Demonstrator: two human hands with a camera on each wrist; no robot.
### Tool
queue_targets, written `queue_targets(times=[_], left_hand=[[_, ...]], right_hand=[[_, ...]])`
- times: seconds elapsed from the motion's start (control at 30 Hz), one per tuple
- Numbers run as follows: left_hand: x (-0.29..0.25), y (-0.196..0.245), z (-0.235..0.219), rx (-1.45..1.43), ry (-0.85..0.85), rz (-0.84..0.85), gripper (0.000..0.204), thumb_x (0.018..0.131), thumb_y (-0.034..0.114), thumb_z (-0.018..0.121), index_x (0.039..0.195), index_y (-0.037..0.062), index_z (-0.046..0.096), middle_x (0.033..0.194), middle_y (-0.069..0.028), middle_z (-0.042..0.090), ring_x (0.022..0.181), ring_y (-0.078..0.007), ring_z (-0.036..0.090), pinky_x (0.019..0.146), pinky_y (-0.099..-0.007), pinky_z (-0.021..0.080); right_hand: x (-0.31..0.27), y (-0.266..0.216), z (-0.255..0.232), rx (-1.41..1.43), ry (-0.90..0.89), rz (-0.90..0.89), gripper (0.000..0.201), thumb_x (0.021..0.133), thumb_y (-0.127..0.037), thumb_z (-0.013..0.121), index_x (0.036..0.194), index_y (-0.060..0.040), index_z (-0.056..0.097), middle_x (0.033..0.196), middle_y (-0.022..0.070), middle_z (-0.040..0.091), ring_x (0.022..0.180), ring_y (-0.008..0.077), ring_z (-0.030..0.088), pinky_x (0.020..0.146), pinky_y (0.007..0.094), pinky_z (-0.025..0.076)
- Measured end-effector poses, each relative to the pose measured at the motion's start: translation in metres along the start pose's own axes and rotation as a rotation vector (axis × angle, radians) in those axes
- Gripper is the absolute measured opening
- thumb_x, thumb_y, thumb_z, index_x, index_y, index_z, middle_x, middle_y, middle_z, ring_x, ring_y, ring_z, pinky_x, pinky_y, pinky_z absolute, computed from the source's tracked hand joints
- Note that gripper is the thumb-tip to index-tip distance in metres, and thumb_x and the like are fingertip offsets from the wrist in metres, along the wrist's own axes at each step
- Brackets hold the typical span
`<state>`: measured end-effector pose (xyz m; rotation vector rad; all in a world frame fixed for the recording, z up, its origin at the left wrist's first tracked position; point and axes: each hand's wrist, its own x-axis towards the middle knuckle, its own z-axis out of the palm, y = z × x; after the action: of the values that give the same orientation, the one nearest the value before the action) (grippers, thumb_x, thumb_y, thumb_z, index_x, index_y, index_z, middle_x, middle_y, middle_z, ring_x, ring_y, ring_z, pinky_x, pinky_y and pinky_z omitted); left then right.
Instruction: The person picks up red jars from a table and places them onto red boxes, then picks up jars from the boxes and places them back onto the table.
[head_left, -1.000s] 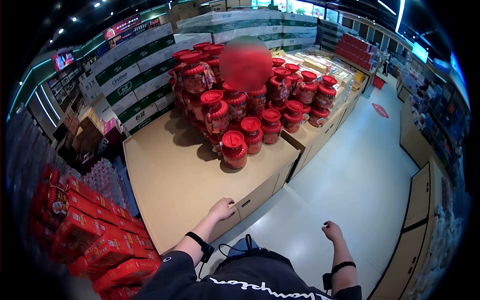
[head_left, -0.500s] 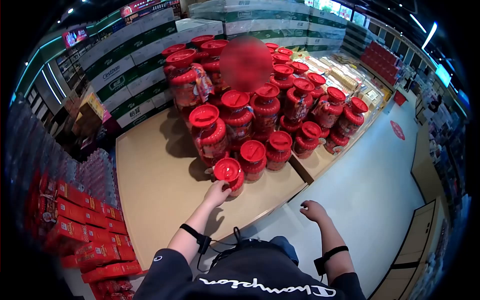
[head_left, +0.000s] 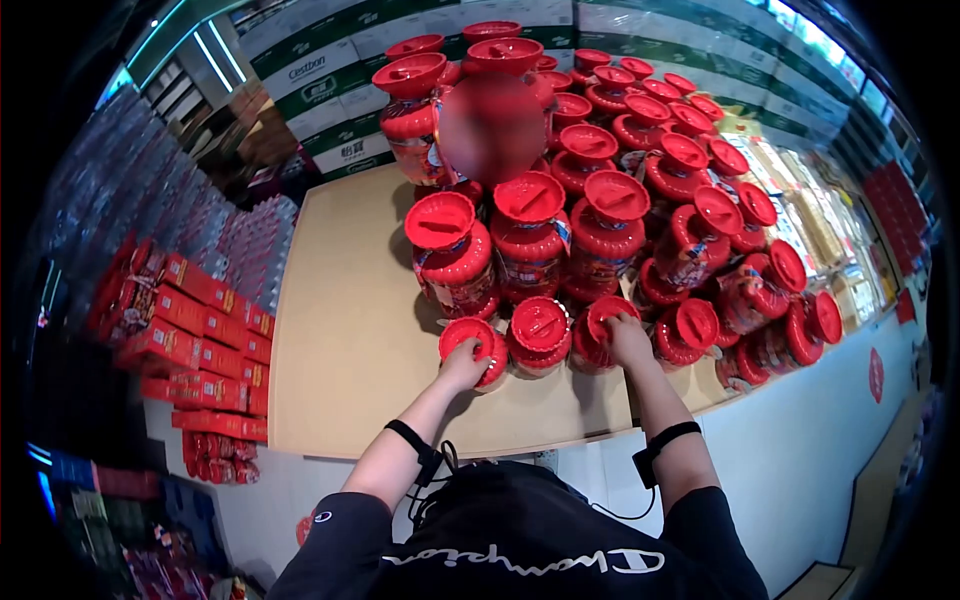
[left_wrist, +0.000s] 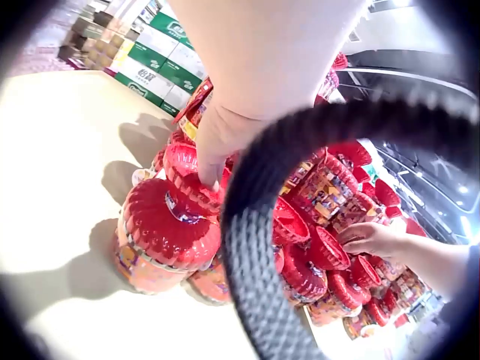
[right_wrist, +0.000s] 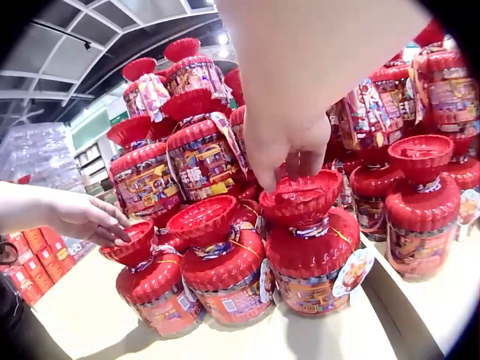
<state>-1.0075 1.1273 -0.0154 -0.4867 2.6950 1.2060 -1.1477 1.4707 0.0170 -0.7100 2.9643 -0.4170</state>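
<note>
Red plastic jars with flared lids stand in a row along the front of a tan display table. At the row's left end my left hand (head_left: 463,366) grips inside the lid of one red jar (right_wrist: 157,292). My right hand (head_left: 630,343) reaches into the lid of another red jar (right_wrist: 311,259), fingers curled at its raised bar. Between these two stands a third red jar (head_left: 540,330), untouched. All three sit upright on the table. In the left wrist view a black cable loop (left_wrist: 259,300) covers part of the jars.
More red jars (head_left: 450,250) are stacked behind the row, and others (head_left: 760,290) continue to the right past a seam in the table. Green and white cartons (head_left: 340,80) form a wall at the back. Red boxes (head_left: 190,330) and bottle packs (head_left: 250,240) are piled at the left.
The person has stepped up to the table and the view has closed in on the jars. Both hands have moved forward from the person's sides onto jar lids, the left one first.
</note>
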Motion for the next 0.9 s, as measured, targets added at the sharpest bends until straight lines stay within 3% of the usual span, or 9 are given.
queue_targets(times=[0.1, 0.27, 0.33, 0.4, 0.43, 0.53, 0.73, 0.77, 0.9], left_hand=[[0.006, 0.007, 0.015, -0.051, 0.021, -0.041, 0.051, 0.085, 0.027, 0.070, 0.125, -0.0017, 0.056, 0.114, -0.0238, 0.066, 0.104, -0.0341, 0.066, 0.091, -0.0409, 0.053], [0.024, 0.002, 0.033, -0.145, 0.090, -0.107, 0.042, 0.087, 0.020, 0.070, 0.121, -0.0007, 0.056, 0.113, -0.0186, 0.067, 0.100, -0.0271, 0.068, 0.088, -0.0367, 0.054], [0.033, 0.003, 0.038, -0.156, 0.125, -0.120, 0.045, 0.087, 0.020, 0.069, 0.123, -0.0006, 0.052, 0.114, -0.0198, 0.065, 0.099, -0.0297, 0.067, 0.088, -0.0377, 0.054], [0.038, 0.020, 0.036, -0.219, 0.178, -0.134, 0.050, 0.086, 0.024, 0.070, 0.125, 0.0002, 0.050, 0.115, -0.0230, 0.064, 0.105, -0.0351, 0.065, 0.091, -0.0417, 0.052], [0.032, 0.043, 0.029, 0.022, 0.260, -0.134, 0.049, 0.085, 0.021, 0.070, 0.126, 0.0031, 0.049, 0.120, -0.0219, 0.057, 0.110, -0.0381, 0.059, 0.092, -0.0441, 0.051], [0.023, 0.091, 0.022, 0.185, 0.356, 0.059, 0.048, 0.083, 0.018, 0.070, 0.125, 0.0049, 0.051, 0.124, -0.0206, 0.051, 0.114, -0.0400, 0.054, 0.093, -0.0462, 0.050], [0.050, 0.113, 0.063, 0.519, 0.052, 0.192, 0.040, 0.081, 0.024, 0.069, 0.116, 0.0063, 0.061, 0.119, -0.0174, 0.061, 0.116, -0.0352, 0.056, 0.097, -0.0457, 0.047], [0.051, 0.112, 0.070, 0.563, 0.153, 0.234, 0.034, 0.080, 0.021, 0.068, 0.109, 0.0056, 0.062, 0.108, -0.0169, 0.066, 0.110, -0.0349, 0.060, 0.095, -0.0455, 0.047], [0.063, 0.122, 0.071, 0.704, 0.072, 0.216, 0.025, 0.084, 0.011, 0.056, 0.107, 0.0032, 0.061, 0.086, -0.0179, 0.072, 0.082, -0.0334, 0.072, 0.075, -0.0459, 0.055]], right_hand=[[0.025, 0.003, 0.011, -0.140, -0.061, -0.023, 0.030, 0.084, -0.014, 0.062, 0.113, -0.0090, 0.063, 0.115, 0.0166, 0.059, 0.109, 0.0343, 0.058, 0.092, 0.0451, 0.051], [0.044, 0.020, 0.029, -0.131, 0.126, 0.071, 0.020, 0.087, -0.011, 0.056, 0.107, -0.0078, 0.059, 0.108, 0.0166, 0.063, 0.102, 0.0335, 0.063, 0.086, 0.0442, 0.053], [0.047, 0.030, 0.035, -0.079, -0.113, 0.119, 0.021, 0.084, -0.014, 0.060, 0.104, -0.0071, 0.061, 0.100, 0.0174, 0.069, 0.094, 0.0340, 0.068, 0.082, 0.0453, 0.054], [0.040, 0.022, 0.018, -0.001, -0.167, 0.155, 0.027, 0.081, -0.021, 0.066, 0.104, -0.0059, 0.064, 0.096, 0.0185, 0.071, 0.092, 0.0348, 0.069, 0.080, 0.0465, 0.055], [0.038, 0.020, 0.014, 0.006, -0.188, 0.175, 0.029, 0.080, -0.022, 0.067, 0.104, -0.0059, 0.065, 0.097, 0.0184, 0.071, 0.093, 0.0351, 0.069, 0.081, 0.0466, 0.055], [0.025, 0.019, 0.011, 0.037, -0.268, 0.227, 0.034, 0.079, -0.029, 0.070, 0.105, -0.0054, 0.068, 0.100, 0.0187, 0.071, 0.096, 0.0351, 0.069, 0.083, 0.0459, 0.055], [0.000, 0.013, 0.014, 0.080, -0.347, 0.282, 0.037, 0.084, -0.031, 0.064, 0.110, -0.0055, 0.066, 0.104, 0.0178, 0.071, 0.097, 0.0336, 0.069, 0.085, 0.0459, 0.055], [-0.003, 0.011, 0.016, 0.089, -0.359, 0.290, 0.036, 0.085, -0.031, 0.062, 0.110, -0.0058, 0.066, 0.105, 0.0173, 0.071, 0.097, 0.0330, 0.069, 0.085, 0.0460, 0.055], [-0.007, 0.012, 0.022, 0.134, -0.344, 0.311, 0.038, 0.086, -0.035, 0.061, 0.109, -0.0058, 0.066, 0.104, 0.0208, 0.070, 0.098, 0.0357, 0.068, 0.085, 0.0468, 0.054]])
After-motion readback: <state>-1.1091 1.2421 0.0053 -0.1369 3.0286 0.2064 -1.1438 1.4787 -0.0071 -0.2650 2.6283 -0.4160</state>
